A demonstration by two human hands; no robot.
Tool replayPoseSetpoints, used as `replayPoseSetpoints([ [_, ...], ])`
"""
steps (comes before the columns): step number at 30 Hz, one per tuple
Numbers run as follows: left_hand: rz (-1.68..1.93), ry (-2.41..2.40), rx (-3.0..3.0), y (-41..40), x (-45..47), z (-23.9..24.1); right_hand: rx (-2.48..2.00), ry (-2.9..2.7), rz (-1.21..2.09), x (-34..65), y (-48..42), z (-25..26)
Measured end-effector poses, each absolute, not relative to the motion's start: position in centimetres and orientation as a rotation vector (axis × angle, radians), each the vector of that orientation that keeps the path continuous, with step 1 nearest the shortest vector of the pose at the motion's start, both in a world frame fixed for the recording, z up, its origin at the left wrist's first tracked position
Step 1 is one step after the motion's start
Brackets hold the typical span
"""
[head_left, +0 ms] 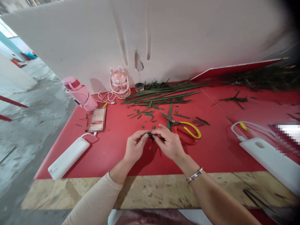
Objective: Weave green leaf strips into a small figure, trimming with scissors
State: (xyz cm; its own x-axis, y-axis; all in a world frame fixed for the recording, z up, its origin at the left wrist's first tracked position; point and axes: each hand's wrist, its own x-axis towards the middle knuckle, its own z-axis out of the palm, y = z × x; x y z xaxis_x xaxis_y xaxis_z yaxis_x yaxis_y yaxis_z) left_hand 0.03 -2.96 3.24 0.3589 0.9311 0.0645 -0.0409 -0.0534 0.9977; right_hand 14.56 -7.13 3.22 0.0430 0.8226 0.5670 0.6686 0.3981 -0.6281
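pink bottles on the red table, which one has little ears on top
The right-hand one, the rounded see-through bottle beside the small round container: two ears stick up from its top. The opaque pink bottle to its left shows none.

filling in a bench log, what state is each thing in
Left hand, pinching green piece
Right hand, pinching the same piece
Scissors, lying unheld
Long green strips, loosely piled
Green scraps, scattered
Pink flask, standing
Bear-eared bottle, standing
Left white device, lying flat
Right white device, cable plugged in
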Motion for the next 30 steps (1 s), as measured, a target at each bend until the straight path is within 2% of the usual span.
replayPoseSetpoints([
  [10,1.106,1.018,1.258,-4.0,1.1,3.2,-1.323,-1.532,0.148,13.7,-7.2,3.0],
  [22,1.170,1.040,1.855,-4.2,0.0,3.5,-1.343,-1.539,0.077,13.7,-7.2,2.9],
  [30,1.221,1.024,1.781,-3.7,-0.1,3.6,-1.376,-1.522,0.205,13.9,-7.3,3.7],
])
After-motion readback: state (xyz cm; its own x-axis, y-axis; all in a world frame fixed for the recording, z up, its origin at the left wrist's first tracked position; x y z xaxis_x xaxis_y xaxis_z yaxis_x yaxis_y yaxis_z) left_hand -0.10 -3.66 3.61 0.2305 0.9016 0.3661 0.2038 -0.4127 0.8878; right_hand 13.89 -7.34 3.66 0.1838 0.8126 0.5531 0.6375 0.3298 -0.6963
